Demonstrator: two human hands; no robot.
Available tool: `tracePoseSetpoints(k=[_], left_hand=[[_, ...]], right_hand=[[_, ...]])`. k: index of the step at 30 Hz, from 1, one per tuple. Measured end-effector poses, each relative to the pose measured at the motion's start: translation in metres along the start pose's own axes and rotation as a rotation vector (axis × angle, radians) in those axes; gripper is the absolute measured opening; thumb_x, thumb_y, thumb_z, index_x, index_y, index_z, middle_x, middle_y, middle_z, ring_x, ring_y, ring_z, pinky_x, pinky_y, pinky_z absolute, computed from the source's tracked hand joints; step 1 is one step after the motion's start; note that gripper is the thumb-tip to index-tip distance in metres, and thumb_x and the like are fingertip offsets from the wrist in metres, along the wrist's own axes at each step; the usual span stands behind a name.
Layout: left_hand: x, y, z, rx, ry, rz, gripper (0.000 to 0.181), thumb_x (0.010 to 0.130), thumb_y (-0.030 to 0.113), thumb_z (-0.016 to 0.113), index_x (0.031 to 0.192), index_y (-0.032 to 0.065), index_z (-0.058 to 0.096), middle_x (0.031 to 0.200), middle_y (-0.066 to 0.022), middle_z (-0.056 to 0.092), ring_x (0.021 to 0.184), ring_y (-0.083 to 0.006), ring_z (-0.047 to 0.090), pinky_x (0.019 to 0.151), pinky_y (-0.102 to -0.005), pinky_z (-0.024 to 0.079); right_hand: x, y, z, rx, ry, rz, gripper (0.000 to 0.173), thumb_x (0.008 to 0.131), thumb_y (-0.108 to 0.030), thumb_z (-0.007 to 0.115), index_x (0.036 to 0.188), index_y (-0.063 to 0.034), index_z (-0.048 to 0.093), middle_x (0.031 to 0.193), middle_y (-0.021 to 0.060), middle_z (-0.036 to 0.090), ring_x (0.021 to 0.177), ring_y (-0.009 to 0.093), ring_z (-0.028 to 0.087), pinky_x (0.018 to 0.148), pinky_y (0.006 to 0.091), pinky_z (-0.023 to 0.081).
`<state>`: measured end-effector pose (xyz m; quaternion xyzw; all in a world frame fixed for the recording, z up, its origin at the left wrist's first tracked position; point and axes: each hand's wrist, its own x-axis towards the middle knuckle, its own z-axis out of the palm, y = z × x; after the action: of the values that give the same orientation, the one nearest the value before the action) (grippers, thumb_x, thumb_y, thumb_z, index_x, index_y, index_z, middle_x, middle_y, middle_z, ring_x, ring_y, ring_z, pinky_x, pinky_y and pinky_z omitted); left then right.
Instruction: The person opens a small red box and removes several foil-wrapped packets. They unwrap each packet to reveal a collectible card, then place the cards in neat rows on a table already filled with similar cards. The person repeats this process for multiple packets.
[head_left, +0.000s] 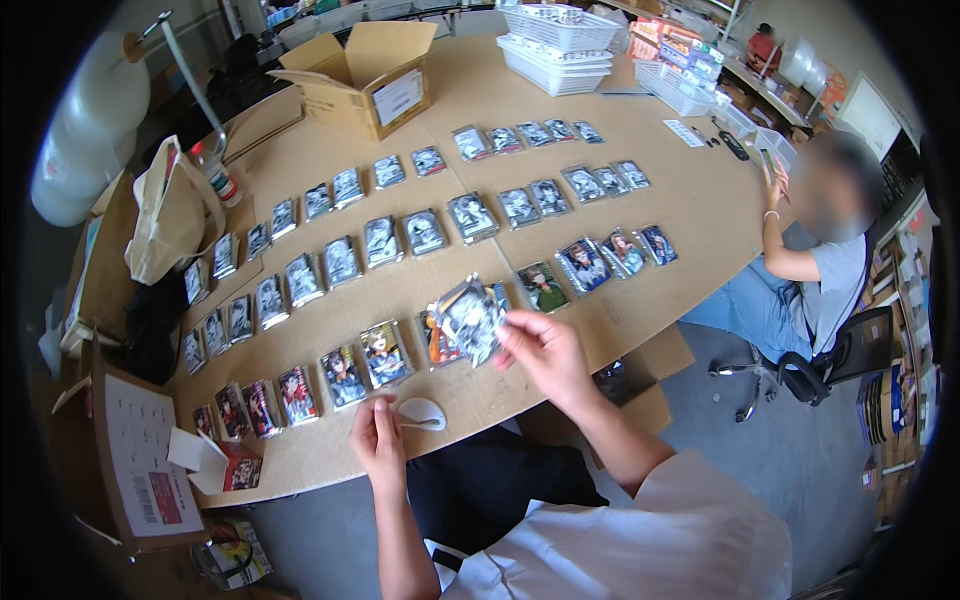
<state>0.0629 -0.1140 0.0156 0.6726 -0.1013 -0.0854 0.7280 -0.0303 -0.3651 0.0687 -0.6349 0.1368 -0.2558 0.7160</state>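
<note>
My right hand (544, 356) pinches a clear-wrapped pack with a grey character print (469, 319) by its edge. That pack is above the front row, partly covering an orange-printed pack (439, 339) behind it. At the table's near edge, my left hand (381, 435) has its fingers curled together, with no object showing in them. Right beside its fingertips lies a flat white rounded piece (422, 414). Colour-printed packs, such as a yellow one (385, 351) and a green one (543, 286), form the front row. Grey-printed packs (384, 240) make up the rows behind.
An open cardboard box (367, 82) and stacked white plastic baskets (556, 52) stand at the back. A bottle (217, 176) and canvas bag (169, 214) are at left. A small open red-and-white box (238, 466) sits front left. Another person (806, 285) sits at right.
</note>
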Motion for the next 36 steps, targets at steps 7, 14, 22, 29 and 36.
tracePoseSetpoints(k=[7, 14, 22, 29, 36], left_hand=[[-0.028, -0.007, 0.015, 0.606, 0.169, 0.387, 0.019, 0.107, 0.008, 0.061, 0.097, -0.002, 0.073, 0.063, -0.008, 0.06, 0.054, -0.0138, 0.057, 0.054, -0.0332, 0.044], [-0.017, -0.023, 0.023, 1.001, 0.101, 0.805, 0.008, 0.087, -0.001, 0.071, 0.09, 0.0033, 0.064, 0.068, -0.0118, 0.062, 0.053, -0.031, 0.061, 0.052, -0.0421, 0.05], [-0.017, -0.028, 0.019, 1.051, 0.091, 0.883, 0.012, 0.083, 0.001, 0.072, 0.091, 0.0048, 0.063, 0.066, -0.007, 0.059, 0.052, -0.0252, 0.061, 0.05, -0.0379, 0.048], [-0.019, -0.021, 0.019, 0.93, 0.082, 0.79, 0.01, 0.085, -0.003, 0.069, 0.092, 0.0027, 0.065, 0.07, -0.0091, 0.064, 0.053, -0.0284, 0.062, 0.052, -0.0381, 0.05], [-0.029, -0.016, -0.004, 0.398, 0.079, 0.394, 0.025, 0.107, 0.019, 0.061, 0.116, -0.0025, 0.068, 0.085, -0.0089, 0.072, 0.071, -0.0175, 0.068, 0.068, -0.0328, 0.054]], right_hand=[[0.11, -0.039, -0.123, -0.266, 0.212, -0.036, 0.027, 0.107, -0.014, 0.07, 0.126, 0.0051, 0.072, 0.093, 0.0054, 0.076, 0.069, 0.007, 0.067, 0.054, 0.022, 0.051], [0.168, -0.062, -0.19, -0.317, 0.29, -0.045, 0.028, 0.106, -0.018, 0.072, 0.122, 0.0036, 0.072, 0.091, 0.0024, 0.073, 0.072, 0.007, 0.064, 0.056, 0.0237, 0.047], [0.147, -0.052, -0.14, -0.323, 0.192, -0.045, 0.026, 0.106, -0.017, 0.07, 0.122, 0.0038, 0.073, 0.084, -0.0008, 0.067, 0.064, 0.005, 0.059, 0.052, 0.0222, 0.042], [0.064, -0.03, -0.02, -0.148, -0.048, 0.027, 0.024, 0.102, -0.007, 0.076, 0.123, 0.0044, 0.073, 0.087, 0.0028, 0.075, 0.069, 0.004, 0.064, 0.056, 0.0206, 0.05], [-0.008, 0.01, 0.076, 0.061, -0.298, 0.184, 0.025, 0.103, -0.008, 0.076, 0.122, 0.0082, 0.071, 0.089, 0.0039, 0.076, 0.07, 0.004, 0.064, 0.06, 0.0215, 0.052]])
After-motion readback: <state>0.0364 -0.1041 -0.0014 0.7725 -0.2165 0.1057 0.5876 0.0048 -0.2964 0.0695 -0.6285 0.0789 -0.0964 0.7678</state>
